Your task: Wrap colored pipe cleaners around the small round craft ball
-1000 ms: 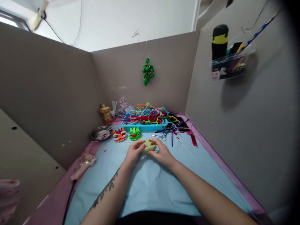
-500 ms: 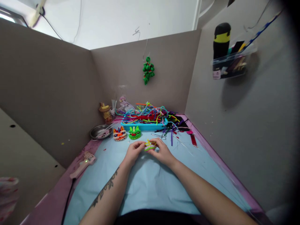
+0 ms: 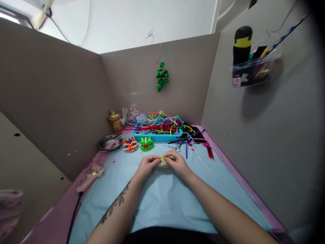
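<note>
Between my hands, over the blue cloth, is a small pipe-cleaner figure in white, green, pink and yellow. The fingers of my left hand pinch its left side. My right hand grips it from the right, thumb and forefinger at the yellow part on top. Much of the figure is hidden behind the fingers. Beyond my hands sit an orange pipe-cleaner animal head and a green one, side by side. A pair of scissors lies just past my right hand.
A blue tray heaped with coloured pipe cleaners stands at the back. On the left are a metal bowl, a patterned cup and a pink glue gun with its cord. Grey partitions enclose the table; a plastic holder hangs at right.
My right fingers have moved in to pinch the yellow part on top of the figure, which stood up free before. My left hand has come slightly closer to my right.
</note>
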Available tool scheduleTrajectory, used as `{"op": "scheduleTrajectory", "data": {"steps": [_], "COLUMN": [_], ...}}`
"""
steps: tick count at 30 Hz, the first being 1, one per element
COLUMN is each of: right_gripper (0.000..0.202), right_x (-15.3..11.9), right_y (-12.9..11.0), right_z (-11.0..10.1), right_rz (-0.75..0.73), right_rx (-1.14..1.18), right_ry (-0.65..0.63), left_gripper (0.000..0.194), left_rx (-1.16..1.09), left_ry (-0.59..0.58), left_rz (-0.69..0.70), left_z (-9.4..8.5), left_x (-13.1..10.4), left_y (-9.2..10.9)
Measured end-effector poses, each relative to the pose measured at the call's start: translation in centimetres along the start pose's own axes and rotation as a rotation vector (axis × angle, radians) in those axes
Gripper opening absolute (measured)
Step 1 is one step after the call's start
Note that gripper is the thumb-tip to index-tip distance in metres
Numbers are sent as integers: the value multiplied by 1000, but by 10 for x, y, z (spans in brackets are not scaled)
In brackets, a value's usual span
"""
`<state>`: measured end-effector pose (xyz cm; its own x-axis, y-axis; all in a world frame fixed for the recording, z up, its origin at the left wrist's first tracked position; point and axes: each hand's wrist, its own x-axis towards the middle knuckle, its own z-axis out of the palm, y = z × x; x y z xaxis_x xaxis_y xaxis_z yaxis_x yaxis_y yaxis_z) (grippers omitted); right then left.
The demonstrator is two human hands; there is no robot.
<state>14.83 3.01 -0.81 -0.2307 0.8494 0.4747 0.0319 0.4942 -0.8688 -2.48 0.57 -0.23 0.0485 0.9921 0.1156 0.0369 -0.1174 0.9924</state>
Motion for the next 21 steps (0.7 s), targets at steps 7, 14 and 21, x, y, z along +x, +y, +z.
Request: {"op": "scheduleTrajectory", "data": {"steps": [7,14,21], "right_gripper": [10,9,10], "right_x": [1,1,1], "right_y": [9,13,12], "right_z": [-3,0,0], "right_rz": [27,82,120], "right_rx": [50,67,95], "right_ry": [-20,-8,-12], "left_gripper": [26,48,44], "left_rx": [24,140,310], "left_ry": [-16,-71,-44], "left_rz": [27,149,264], "left_z": [-3,3,8], "left_x": [2,-2,-4], "left_y": [-4,-6,-11]}}
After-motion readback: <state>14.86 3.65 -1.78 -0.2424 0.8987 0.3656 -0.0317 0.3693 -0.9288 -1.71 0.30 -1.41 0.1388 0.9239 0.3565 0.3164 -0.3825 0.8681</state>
